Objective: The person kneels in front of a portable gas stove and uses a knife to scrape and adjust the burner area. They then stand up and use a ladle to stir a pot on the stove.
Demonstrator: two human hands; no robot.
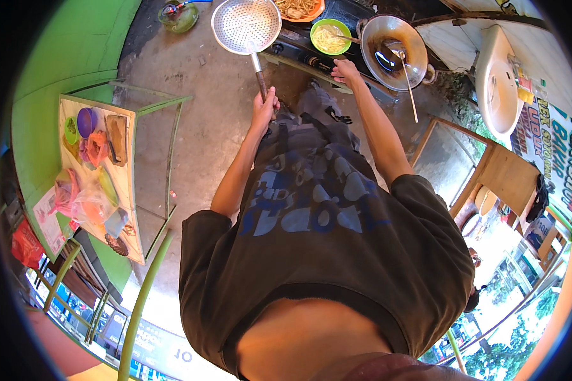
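Note:
A round perforated metal skimmer (245,26) rises from my left hand (264,109), whose fingers wrap round its dark handle. The skimmer's bowl hangs left of the stove, over the floor. My right hand (345,72) is by the front edge of the dark stove (292,47), its fingers loosely bent and slightly apart, and I see nothing in them. Just beyond it sits a green bowl (330,51) of pale shredded food. To its right, a wok (419,54) holds dark liquid and a long-handled ladle (408,75).
An orange bowl (316,11) of food stands at the far edge. At left is a table (126,184) with bowls, plastic bags and a knife. A green gas cylinder (178,22) stands on the floor (197,89). A white washbasin (497,95) hangs at right.

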